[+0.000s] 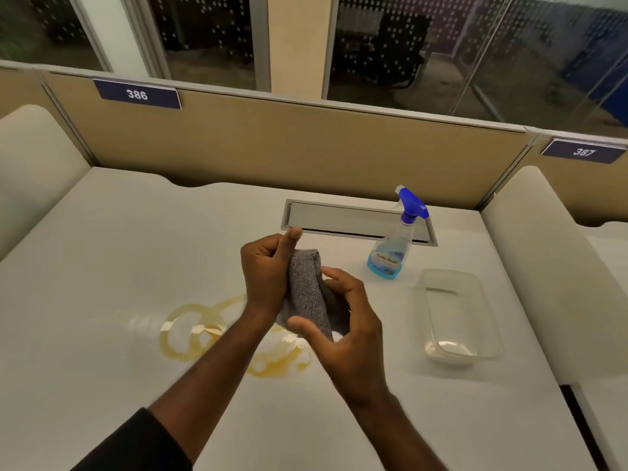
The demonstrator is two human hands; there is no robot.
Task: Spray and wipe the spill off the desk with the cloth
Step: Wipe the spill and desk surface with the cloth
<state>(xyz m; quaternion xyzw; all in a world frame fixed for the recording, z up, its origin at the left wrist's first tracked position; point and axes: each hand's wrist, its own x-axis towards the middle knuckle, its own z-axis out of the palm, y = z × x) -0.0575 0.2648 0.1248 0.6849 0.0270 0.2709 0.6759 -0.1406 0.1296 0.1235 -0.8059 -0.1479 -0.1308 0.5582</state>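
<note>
Grey terry cloth (311, 294) sits folded between both hands at the centre of the frame, lifted clear of the white worktop (102, 260). The left hand (266, 271) curls its fingers (258, 251) round the cloth's upper edge, thumb sticking straight up. The right hand (343, 334) clasps the lower end, thumb across the front, fingers wrapped over the far side. Under the forearms, lower centre, the amber spill (190, 331) loops in rings and streaks on the worktop, unwiped. Right of the hands, a clear plastic container (455, 317) lies flat. Beyond it, upper right of centre, the spray bottle (394, 243) stands upright, blue trigger head, blue liquid low inside, just in front of the grey cable hatch (350, 219). Behind, a tan partition (306, 144) carries plates reading 386 and 387.
</note>
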